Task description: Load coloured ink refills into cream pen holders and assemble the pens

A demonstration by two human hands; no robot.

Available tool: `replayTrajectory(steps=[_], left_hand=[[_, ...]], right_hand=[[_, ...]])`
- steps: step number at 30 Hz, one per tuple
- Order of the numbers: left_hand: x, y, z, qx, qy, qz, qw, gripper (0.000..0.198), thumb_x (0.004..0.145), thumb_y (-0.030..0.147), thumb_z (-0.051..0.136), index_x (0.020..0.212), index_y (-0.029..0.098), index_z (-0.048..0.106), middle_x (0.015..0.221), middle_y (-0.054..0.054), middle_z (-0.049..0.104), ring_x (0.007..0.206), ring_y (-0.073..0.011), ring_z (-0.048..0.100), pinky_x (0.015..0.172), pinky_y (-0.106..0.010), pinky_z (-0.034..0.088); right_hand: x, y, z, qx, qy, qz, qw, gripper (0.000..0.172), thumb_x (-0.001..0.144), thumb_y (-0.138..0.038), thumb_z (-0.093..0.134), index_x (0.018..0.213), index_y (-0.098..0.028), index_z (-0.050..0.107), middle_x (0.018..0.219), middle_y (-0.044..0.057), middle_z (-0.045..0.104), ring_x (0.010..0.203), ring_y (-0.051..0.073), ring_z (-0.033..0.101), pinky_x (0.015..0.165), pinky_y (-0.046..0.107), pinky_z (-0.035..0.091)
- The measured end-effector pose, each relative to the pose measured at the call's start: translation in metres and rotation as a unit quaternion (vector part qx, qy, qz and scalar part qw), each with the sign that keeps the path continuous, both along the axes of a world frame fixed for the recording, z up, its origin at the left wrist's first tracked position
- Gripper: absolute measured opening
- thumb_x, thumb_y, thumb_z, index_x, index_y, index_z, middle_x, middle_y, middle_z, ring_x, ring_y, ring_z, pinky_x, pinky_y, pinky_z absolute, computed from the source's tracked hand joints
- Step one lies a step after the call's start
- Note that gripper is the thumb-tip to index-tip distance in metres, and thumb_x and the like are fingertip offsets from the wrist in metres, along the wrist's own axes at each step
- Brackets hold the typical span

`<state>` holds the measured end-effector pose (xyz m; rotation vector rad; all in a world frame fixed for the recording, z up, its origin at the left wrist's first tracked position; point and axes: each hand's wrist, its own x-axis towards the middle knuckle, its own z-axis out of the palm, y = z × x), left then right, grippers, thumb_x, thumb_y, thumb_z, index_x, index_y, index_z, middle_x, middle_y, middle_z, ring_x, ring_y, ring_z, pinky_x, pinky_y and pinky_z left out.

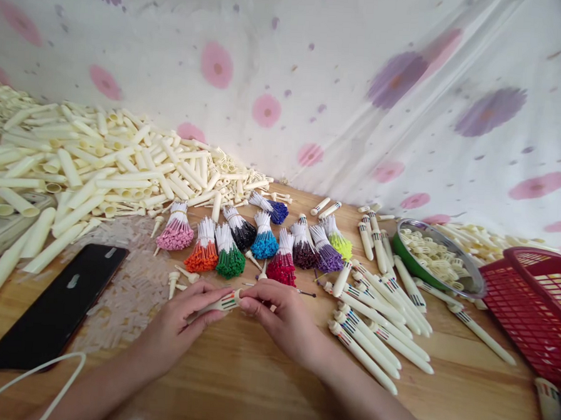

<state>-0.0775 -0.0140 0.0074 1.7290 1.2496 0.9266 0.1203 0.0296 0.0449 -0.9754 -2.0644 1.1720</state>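
Observation:
My left hand (185, 318) and my right hand (279, 313) meet low over the wooden table (252, 384). Between them lies a cream pen barrel (220, 303) with coloured marks at its end. The left fingers wrap round its body, and the right fingers pinch its marked end. Just beyond the hands stand several bundles of refills tied together, among them pink (176, 229), orange (202, 251), green (228, 254), blue (263, 239) and red (282, 263). A heap of finished pens (378, 315) lies to the right of my right hand.
A large pile of cream barrels (99, 163) fills the far left. A black phone (57, 305) lies at the left with a white cable (32, 372). A green bowl of small parts (435, 259) and a red basket (536, 305) stand at the right. A flowered cloth (315, 80) hangs behind.

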Motion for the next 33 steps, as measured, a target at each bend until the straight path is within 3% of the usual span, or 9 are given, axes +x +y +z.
replayTrajectory(steps=[5,8,15,25,29,33], left_hand=[[0.000,0.000,0.001,-0.022,-0.021,-0.007,1.000,0.031,0.086,0.024,0.052,0.115,0.031,0.062,0.098,-0.001,0.063,0.094,-0.0162,0.059,0.084,-0.025,0.045],[0.001,0.001,0.001,-0.031,-0.026,-0.018,0.999,0.032,0.086,0.024,0.052,0.115,0.031,0.062,0.097,-0.001,0.063,0.093,-0.0166,0.059,0.083,-0.025,0.046],[0.002,-0.001,0.005,-0.050,-0.031,-0.021,0.998,0.032,0.084,0.025,0.053,0.114,0.031,0.063,0.094,-0.002,0.064,0.089,-0.0178,0.060,0.077,-0.026,0.048],[0.003,-0.002,0.009,-0.080,-0.036,0.000,0.996,0.030,0.083,0.026,0.053,0.110,0.029,0.067,0.094,-0.003,0.065,0.089,-0.0190,0.060,0.077,-0.027,0.048],[0.003,-0.003,0.008,-0.078,-0.040,-0.009,0.996,0.030,0.083,0.027,0.054,0.110,0.029,0.066,0.096,-0.004,0.066,0.092,-0.0201,0.060,0.079,-0.029,0.049],[0.002,-0.002,0.008,-0.066,-0.034,-0.026,0.997,0.030,0.085,0.026,0.053,0.112,0.031,0.065,0.099,-0.003,0.066,0.093,-0.0196,0.060,0.081,-0.029,0.048]], right_hand=[[0.011,0.007,0.002,-0.110,0.007,0.089,0.990,0.031,0.092,-0.035,0.044,0.091,-0.014,0.067,0.074,0.003,0.060,0.062,0.010,0.050,0.055,0.020,0.040],[0.015,0.011,0.000,-0.152,0.026,0.108,0.982,0.031,0.090,-0.037,0.048,0.090,-0.013,0.067,0.075,0.004,0.063,0.061,0.010,0.051,0.055,0.021,0.042],[0.012,0.010,-0.006,-0.138,0.081,0.052,0.986,0.024,0.083,-0.036,0.058,0.081,-0.015,0.068,0.068,0.002,0.062,0.058,0.009,0.049,0.053,0.021,0.039],[0.004,0.001,-0.009,-0.059,0.018,-0.014,0.998,0.019,0.083,-0.028,0.057,0.075,-0.015,0.068,0.067,0.001,0.059,0.063,0.011,0.049,0.058,0.022,0.038],[0.011,0.006,-0.009,-0.175,0.067,0.050,0.981,0.024,0.082,-0.037,0.059,0.082,-0.015,0.068,0.070,0.002,0.061,0.064,0.010,0.052,0.059,0.022,0.041],[0.014,0.010,-0.012,-0.274,0.112,0.062,0.953,0.031,0.075,-0.044,0.065,0.087,-0.015,0.069,0.068,0.001,0.062,0.058,0.008,0.052,0.057,0.022,0.043]])
